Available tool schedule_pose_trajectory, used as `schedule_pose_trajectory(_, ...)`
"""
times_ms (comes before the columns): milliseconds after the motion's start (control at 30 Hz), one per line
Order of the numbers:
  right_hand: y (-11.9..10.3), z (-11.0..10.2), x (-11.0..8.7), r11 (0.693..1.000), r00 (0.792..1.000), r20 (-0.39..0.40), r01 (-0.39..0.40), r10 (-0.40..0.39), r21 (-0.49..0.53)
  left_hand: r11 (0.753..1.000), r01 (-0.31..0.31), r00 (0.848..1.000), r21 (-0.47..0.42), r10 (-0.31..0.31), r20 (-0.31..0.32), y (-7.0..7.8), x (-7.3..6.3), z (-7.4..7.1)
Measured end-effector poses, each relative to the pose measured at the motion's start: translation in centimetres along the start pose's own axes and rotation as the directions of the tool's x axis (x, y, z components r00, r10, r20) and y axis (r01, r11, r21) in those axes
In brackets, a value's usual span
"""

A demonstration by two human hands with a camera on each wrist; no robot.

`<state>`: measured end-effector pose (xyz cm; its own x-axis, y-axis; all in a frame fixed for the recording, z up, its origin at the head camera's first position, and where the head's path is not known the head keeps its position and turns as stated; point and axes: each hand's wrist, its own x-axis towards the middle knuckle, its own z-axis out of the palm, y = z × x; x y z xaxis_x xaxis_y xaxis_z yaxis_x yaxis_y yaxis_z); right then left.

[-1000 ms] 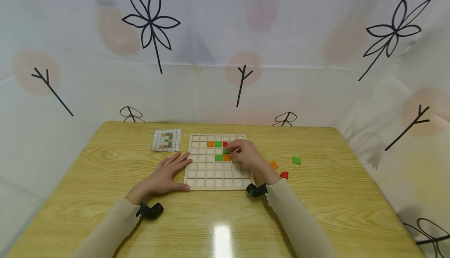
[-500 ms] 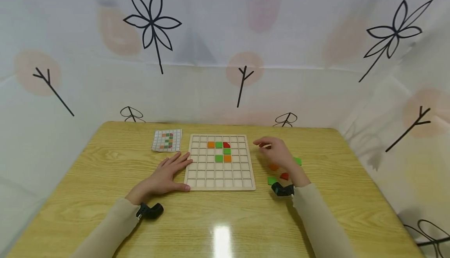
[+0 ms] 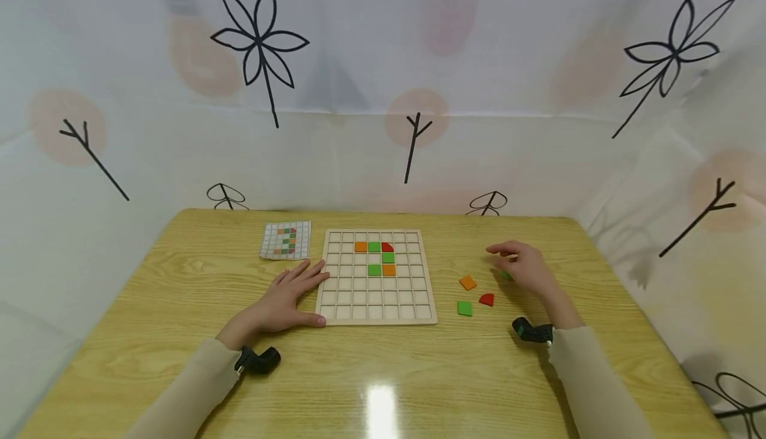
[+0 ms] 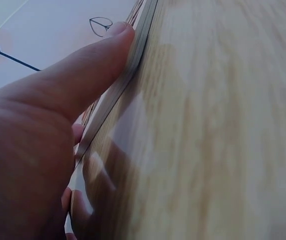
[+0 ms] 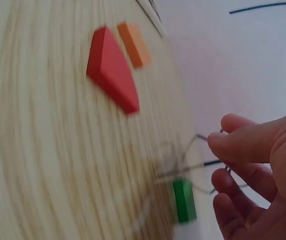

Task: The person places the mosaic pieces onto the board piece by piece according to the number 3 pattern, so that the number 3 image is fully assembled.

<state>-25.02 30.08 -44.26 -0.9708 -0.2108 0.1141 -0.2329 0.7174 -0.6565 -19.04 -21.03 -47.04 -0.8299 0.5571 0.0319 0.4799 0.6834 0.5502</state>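
A wooden grid board (image 3: 350, 296) lies mid-table, with orange, green and red tiles set in its upper cells, among them a red quarter-round tile (image 3: 387, 247). My left hand (image 3: 280, 302) rests spread at the board's left edge, its thumb (image 4: 95, 70) against the rim in the left wrist view. Off to the right, my right hand (image 3: 526, 269) hovers over a green tile (image 5: 184, 200), partly hidden beneath it in the head view. Its fingers are loosely bent, holding nothing. Nearer the board lie an orange tile (image 3: 468, 283), a red quarter-round tile (image 3: 487, 300) and another green tile (image 3: 464, 308).
A paper card (image 3: 286, 240) printed with a coloured grid pattern lies left of the board's top corner. The wooden table (image 3: 383, 359) ends at a patterned cloth backdrop (image 3: 335, 159). Each wrist carries a small black camera.
My right hand has left the board's tiles and moved right to above the far green tile, uncovering the loose tiles. My left hand stays at the board's edge.
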Motion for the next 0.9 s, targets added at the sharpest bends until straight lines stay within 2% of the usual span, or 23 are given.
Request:
schedule_pose_trajectory(267, 1.7, -1.8, -1.3, 0.998, 0.997, 0.064, -0.048, 0.050, -0.028, 1.000, 0.008, 1.000, -0.001, -0.008, 0.004, 0.3, -0.1, -0.2)
schedule_pose_trajectory(433, 2.4, -2.3, -1.7, 0.998, 0.992, 0.112, -0.064, 0.063, 0.005, 1.000, 0.009, 1.000, -0.001, -0.009, 0.008, 0.4, -0.1, -0.2)
schedule_pose_trajectory(900, 2.7, -2.7, -2.2, 0.996, 0.987, 0.146, -0.070, 0.062, 0.050, 1.000, 0.008, 1.000, 0.004, -0.008, 0.013, 0.2, -0.1, -0.1)
